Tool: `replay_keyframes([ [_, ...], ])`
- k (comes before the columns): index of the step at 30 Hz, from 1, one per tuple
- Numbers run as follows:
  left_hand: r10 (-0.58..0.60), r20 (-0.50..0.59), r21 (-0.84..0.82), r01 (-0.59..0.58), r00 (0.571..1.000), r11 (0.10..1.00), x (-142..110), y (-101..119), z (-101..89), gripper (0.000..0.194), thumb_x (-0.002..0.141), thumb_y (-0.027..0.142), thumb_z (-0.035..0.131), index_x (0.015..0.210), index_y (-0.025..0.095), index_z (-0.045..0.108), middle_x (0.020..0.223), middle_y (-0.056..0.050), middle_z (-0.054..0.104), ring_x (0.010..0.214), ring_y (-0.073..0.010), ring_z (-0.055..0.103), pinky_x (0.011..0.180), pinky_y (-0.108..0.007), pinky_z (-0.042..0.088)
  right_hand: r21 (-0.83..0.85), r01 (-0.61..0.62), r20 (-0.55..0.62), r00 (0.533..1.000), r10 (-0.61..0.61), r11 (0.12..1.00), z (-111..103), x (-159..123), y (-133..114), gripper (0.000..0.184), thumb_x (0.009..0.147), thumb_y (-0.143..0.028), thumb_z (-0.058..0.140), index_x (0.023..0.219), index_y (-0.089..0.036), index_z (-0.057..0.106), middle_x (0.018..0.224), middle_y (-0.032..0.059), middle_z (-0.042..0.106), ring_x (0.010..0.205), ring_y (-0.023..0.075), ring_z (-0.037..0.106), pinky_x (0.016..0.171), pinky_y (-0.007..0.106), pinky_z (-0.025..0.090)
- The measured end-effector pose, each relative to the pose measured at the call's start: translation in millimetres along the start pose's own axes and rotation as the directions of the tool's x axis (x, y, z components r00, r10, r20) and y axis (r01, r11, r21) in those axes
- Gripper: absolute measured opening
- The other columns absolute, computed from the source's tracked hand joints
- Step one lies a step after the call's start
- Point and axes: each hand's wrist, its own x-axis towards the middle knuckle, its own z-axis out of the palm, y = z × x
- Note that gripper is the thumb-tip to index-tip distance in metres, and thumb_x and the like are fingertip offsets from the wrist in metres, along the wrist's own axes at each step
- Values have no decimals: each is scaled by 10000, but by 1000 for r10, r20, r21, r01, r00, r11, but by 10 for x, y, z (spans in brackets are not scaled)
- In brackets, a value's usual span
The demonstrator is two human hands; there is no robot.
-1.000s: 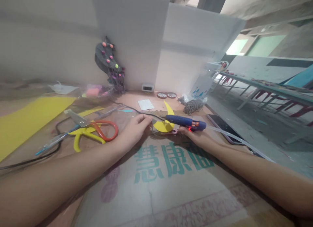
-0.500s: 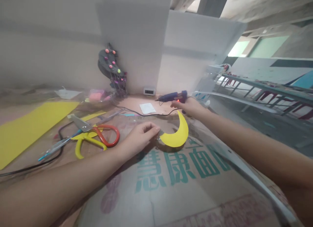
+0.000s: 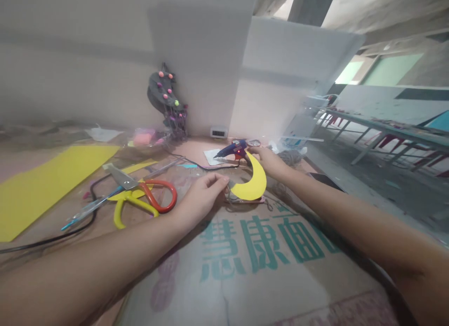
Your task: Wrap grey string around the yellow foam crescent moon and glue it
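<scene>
My left hand (image 3: 206,190) pinches the lower left tip of a yellow crescent-moon cutout (image 3: 255,184), which it holds above the printed cardboard (image 3: 245,288). Behind the crescent, my right hand (image 3: 264,158) is closed at the handle end of a dark blue glue gun (image 3: 231,149); the crescent hides part of this grip. A small red light glows on the gun. Its nozzle points down and left, over a white paper square (image 3: 210,156). Left of my left hand lie scissors (image 3: 164,195) with one red and one yellow handle.
A yellow sheet (image 3: 59,185) lies at the left, near a black cord (image 3: 42,243). Against the wall stands a dark crescent decoration (image 3: 157,90) with coloured balls, beside a small digital display (image 3: 218,132). Grey yarn (image 3: 292,156) and a dark flat object (image 3: 326,181) lie at the right.
My right hand and the glue gun have moved down and to the left, bringing the nozzle over the white paper. The crescent has tilted and risen slightly in my left hand.
</scene>
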Motion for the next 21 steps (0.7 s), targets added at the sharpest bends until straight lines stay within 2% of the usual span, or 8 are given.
replay_keyframes([
  [3, 8, -57, -15, -9, 998, 1000, -3, 22, -3, 297, 818, 455, 588, 727, 175, 548, 662, 36, 526, 580, -94, 471, 555, -203, 381, -157, 130, -35, 990, -137, 979, -145, -364, -67, 333, 948, -263, 402, 1055, -143, 692, 1077, 120, 703, 1007, 237, 618, 903, 335, 440],
  [5, 30, -92, -21, -32, 995, 999, -5, 38, -8, 300, 817, 460, 591, 728, 175, 551, 665, 39, 529, 583, -92, 470, 561, -201, 381, -233, 206, -34, 975, -220, 950, -198, -613, -170, 324, 939, -240, 407, 1040, -137, 698, 1081, 128, 694, 1035, 246, 600, 948, 364, 422],
  [7, 64, -113, 2, -64, 991, 998, -4, 49, -15, 297, 816, 449, 597, 721, 170, 558, 663, 37, 535, 592, -92, 467, 568, -199, 372, -194, 298, 15, 954, -301, 935, -201, -820, -313, 302, 937, -230, 421, 1082, -179, 682, 1113, 95, 687, 1051, 226, 598, 962, 359, 426],
  [9, 89, -127, 30, -86, 988, 996, -1, 51, -23, 296, 824, 438, 592, 709, 167, 561, 659, 35, 533, 600, -94, 462, 580, -201, 368, -136, 323, 93, 945, -313, 937, -151, -963, -467, 267, 938, -285, 466, 1077, -215, 682, 1114, 81, 689, 1037, 231, 607, 922, 360, 450],
  [13, 120, -134, 54, -113, 984, 992, 3, 45, -37, 281, 839, 425, 574, 715, 174, 558, 689, 30, 541, 649, -109, 485, 634, -213, 390, 129, 369, 154, 909, -386, 920, 26, -1093, -685, 339, 868, -355, 615, 1164, -191, 625, 1161, 87, 671, 1042, 224, 613, 893, 331, 472],
  [16, 112, -114, 98, -101, 987, 990, -8, 50, -39, 276, 853, 421, 556, 722, 177, 551, 701, 27, 547, 667, -116, 505, 647, -220, 396, 260, 383, 91, 904, -418, 886, 96, -1147, -732, 211, 907, -287, 557, 1058, -185, 663, 1032, 56, 719, 937, 177, 649, 835, 275, 483],
  [18, 119, -88, 167, -103, 989, 981, -24, 60, -33, 280, 856, 423, 550, 718, 179, 552, 687, 29, 548, 648, -116, 505, 630, -222, 389, 261, 407, 49, 900, -433, 876, 78, -1181, -724, 220, 942, -255, 477, 989, -188, 681, 927, 48, 736, 838, 157, 662, 764, 250, 482],
  [21, 129, -14, 273, -121, 992, 954, -59, 75, -13, 264, 856, 413, 547, 734, 179, 567, 683, 26, 567, 651, -125, 521, 626, -228, 393, 202, 422, 14, 901, -433, 884, -7, -1213, -701, 252, 952, -261, 441, 977, -194, 683, 880, 47, 739, 770, 156, 665, 690, 243, 466],
])
